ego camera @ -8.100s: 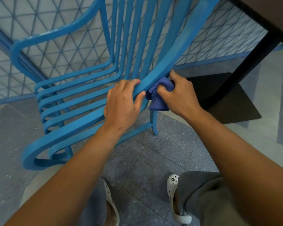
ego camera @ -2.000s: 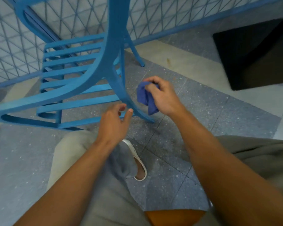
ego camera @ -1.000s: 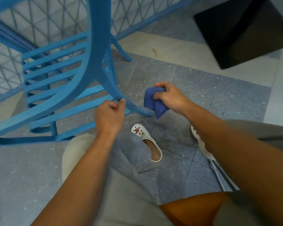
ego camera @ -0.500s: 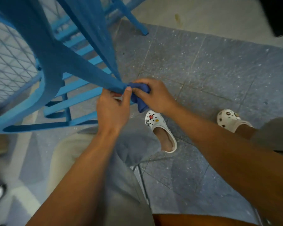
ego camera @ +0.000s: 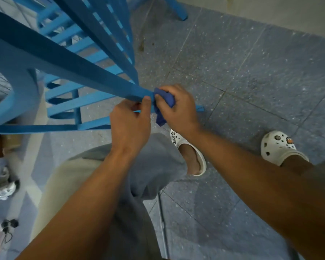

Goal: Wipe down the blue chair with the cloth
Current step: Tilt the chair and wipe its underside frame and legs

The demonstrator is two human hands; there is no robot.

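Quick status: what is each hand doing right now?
Left hand: fingers curled round the blue chair leg, thumb up against it.
Right hand: gripping the cloth, wrapped on the same leg.

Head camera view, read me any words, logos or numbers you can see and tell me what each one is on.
"m": on a round dark charm on the right white clog.
Dark lettering on the strap of the left white clog: too small and skewed to read.
Orange charm beside the "m" one: a picture, no text I can make out.
Nothing readable on the blue chair or the cloth.
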